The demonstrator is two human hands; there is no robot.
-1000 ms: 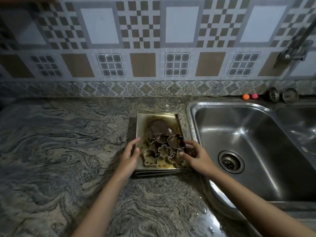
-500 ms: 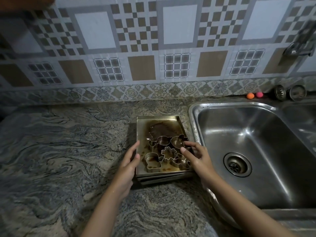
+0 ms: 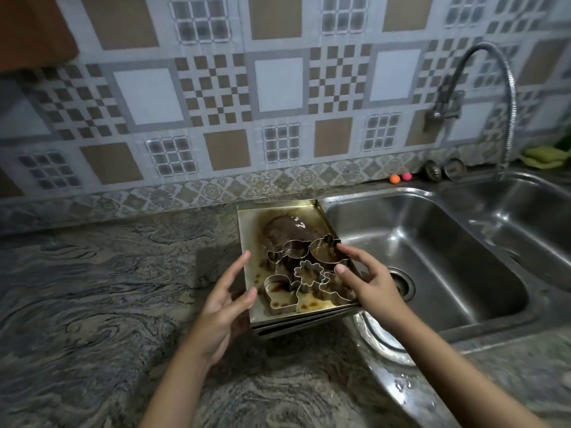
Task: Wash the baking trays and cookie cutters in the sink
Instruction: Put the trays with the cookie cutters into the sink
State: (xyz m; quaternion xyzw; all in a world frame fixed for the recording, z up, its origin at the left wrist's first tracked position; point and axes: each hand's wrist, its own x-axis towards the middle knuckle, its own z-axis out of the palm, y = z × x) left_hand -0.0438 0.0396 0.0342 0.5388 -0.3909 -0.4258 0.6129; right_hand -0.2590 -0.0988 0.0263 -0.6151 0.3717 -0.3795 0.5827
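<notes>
We have a stack of baking trays (image 3: 247, 230) on the granite tabletop (image 3: 92, 288), its right edge just beside the rim of the steel sink (image 3: 432, 248) and seemingly overhanging it a little. The top tray is smeared with a dark brown residue, and a cluster of metal cookie cutters (image 3: 306, 270) sits loose in its near half, touching one another. Our left hand (image 3: 225, 304) is at the left edge of the stack, fingers spread and fairly straight, the thumb over the rim and the other fingers reaching toward the side wall; we cannot tell whether they are already under it. Our right hand (image 3: 367, 279) is at the right edge, fingers spread, the fingertips touching the cutters nearest that side and the rim, not clearly pinching anything. We judge the trays to be thin, stiff sheet metal, light enough for two hands but greasy, so the rims will be slippery; the safest hold looks to be the two long edges, thumbs on top and fingers beneath, gripping the whole stack so the lower trays do not slide out. The cutters are light, rigid and free to skate on the oily surface, so we should keep the stack level on its way over the sink, or they could slip off and clatter into the basin. Their thin edges may be sharp.
</notes>
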